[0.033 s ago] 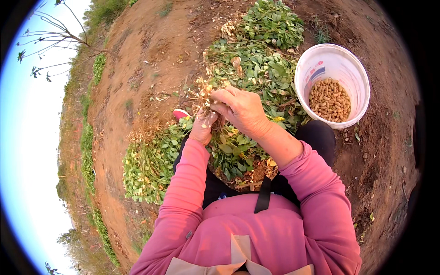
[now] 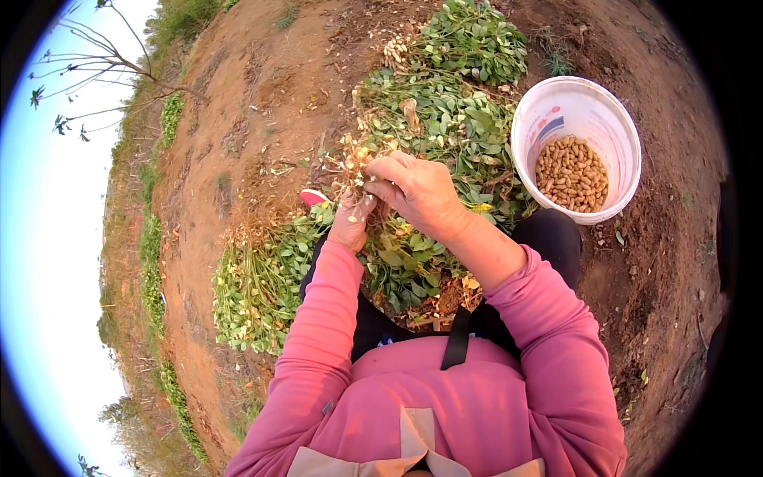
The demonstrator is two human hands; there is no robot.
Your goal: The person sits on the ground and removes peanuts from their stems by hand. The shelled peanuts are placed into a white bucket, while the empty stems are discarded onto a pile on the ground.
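My left hand (image 2: 350,226) is closed around the stems of a pulled peanut plant. Its pale root cluster with peanut pods (image 2: 350,165) sticks up above the fist, and leafy stems (image 2: 409,266) lie below, between my legs. From the right, my right hand (image 2: 421,191) reaches over to the cluster. Its thumb and forefinger are pinched on pods at the cluster's right side; how many they hold is hidden by the fingers. Beside my right knee stands a white bucket (image 2: 624,127), partly filled with picked peanuts (image 2: 572,175).
More uprooted peanut plants (image 2: 469,44) lie heaped ahead of me, some with pods showing. Another pile (image 2: 254,286) lies left of my legs. A red shoe (image 2: 314,197) shows beyond my left hand. Bare reddish soil (image 2: 246,119) spreads around, with a thin branching tree (image 2: 119,60) far left.
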